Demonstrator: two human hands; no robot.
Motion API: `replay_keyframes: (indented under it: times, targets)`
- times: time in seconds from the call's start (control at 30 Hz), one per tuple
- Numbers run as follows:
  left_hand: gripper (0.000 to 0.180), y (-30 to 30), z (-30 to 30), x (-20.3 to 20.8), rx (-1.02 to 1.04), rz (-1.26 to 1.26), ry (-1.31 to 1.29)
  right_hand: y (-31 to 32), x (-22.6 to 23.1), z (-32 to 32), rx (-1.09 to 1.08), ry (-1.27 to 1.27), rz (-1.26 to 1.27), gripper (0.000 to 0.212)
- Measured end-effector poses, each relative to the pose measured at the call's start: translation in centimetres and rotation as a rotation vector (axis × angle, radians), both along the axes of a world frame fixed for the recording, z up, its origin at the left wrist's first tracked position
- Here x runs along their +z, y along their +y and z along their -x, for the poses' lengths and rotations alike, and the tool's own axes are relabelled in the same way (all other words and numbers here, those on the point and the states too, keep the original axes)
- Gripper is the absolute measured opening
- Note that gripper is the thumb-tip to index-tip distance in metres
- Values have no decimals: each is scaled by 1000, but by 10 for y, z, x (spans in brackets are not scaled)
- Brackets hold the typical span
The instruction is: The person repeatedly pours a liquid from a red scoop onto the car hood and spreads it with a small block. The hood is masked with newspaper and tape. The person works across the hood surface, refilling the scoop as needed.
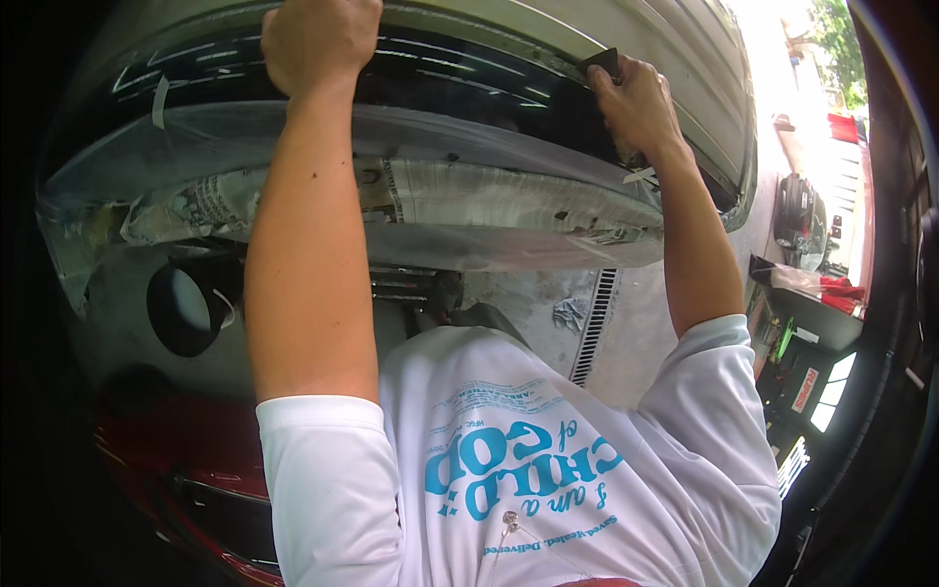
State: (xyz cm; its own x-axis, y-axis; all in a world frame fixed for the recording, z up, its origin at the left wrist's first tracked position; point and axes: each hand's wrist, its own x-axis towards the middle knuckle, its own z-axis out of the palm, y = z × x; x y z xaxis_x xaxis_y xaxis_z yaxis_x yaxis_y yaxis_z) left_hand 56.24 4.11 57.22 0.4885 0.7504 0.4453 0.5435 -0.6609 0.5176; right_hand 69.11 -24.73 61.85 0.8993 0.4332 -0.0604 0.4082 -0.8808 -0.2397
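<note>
Before me a glossy black panel (460, 83) curves across a vehicle, below its pale ridged roof (685, 64). At the panel's upper edge, my left hand (323, 39) is closed in a fist, and whatever it grips is hidden. My right hand (641, 103) is closed on a small dark flat piece (604, 65), held at the seam between panel and roof; its exact kind is unclear. Clear plastic film (421, 127) lines the panel's lower edge, with newspaper (499, 201) beneath it. A strip of pale tape (159, 103) sticks to the left part.
A dark round-rimmed part (181, 308) stands out below the film on the left. A red car (181, 460) is at the lower left. On the floor are a drain grate (594, 328) and a crumpled sheet (569, 313). Items lie on a dark surface (802, 333) at right.
</note>
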Motion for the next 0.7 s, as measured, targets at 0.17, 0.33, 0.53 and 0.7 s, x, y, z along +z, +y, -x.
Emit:
replay_keyframes:
  times: [0.17,0.33,0.53,0.7]
  targets:
    - [67,2,5,-1,-8,-17,-43,22,5,6,47,-84,203,44]
    - [70,6,5,-3,-10,-2,-29,16,7,16,-11,-191,297,42]
    - [74,8,6,12,-68,121,37,-29,1,6,-113,-258,280,39]
    - [75,8,5,7,-49,77,9,18,2,21,46,-230,136,39]
